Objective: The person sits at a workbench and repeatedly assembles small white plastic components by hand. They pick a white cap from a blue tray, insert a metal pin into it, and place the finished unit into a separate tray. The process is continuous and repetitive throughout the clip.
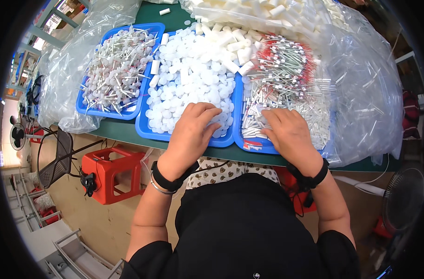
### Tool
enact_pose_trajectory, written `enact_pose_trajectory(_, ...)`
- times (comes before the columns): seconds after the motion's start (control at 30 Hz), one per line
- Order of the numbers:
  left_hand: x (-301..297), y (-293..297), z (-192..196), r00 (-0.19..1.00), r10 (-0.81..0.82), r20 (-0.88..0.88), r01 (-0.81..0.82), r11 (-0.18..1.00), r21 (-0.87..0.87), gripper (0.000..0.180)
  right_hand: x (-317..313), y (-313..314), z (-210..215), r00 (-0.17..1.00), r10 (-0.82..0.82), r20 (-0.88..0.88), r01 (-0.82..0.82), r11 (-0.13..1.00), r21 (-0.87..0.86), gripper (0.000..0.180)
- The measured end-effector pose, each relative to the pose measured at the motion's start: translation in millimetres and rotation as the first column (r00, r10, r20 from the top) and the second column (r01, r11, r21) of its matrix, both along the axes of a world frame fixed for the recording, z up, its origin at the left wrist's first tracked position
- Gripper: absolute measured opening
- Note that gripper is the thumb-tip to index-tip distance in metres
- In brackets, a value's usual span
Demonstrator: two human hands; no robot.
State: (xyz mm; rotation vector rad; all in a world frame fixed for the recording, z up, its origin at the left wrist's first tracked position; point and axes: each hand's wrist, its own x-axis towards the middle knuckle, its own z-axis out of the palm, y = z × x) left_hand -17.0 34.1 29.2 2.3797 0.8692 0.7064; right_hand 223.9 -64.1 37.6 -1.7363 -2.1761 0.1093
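My left hand is over a blue tray heaped with translucent white discs. Its thumb and index finger are apart, with discs showing in the gap; the other fingertips are partly hidden. To the right, my right hand hovers over another blue tray of short thin white tubes. A gap shows between its fingers and thumb, and something pale lies near the fingertips, too unclear to name. Red-and-green wired parts are piled beyond this hand.
A third blue tray at left holds white-stemmed pieces with discs. Thick white cylinders lie at the back, some in a clear bag. Plastic bags flank the green table. A red stool and a fan stand below.
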Motion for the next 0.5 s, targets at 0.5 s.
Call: enact_pose_trajectory(0.5, 8, 5, -13, 0.999, 0.019, 0.027, -0.020, 0.999, 0.027, 0.021, 31, 3, -8, 0.981, -0.079, 0.176, 0.074, 0.997, 0.037, 0.020)
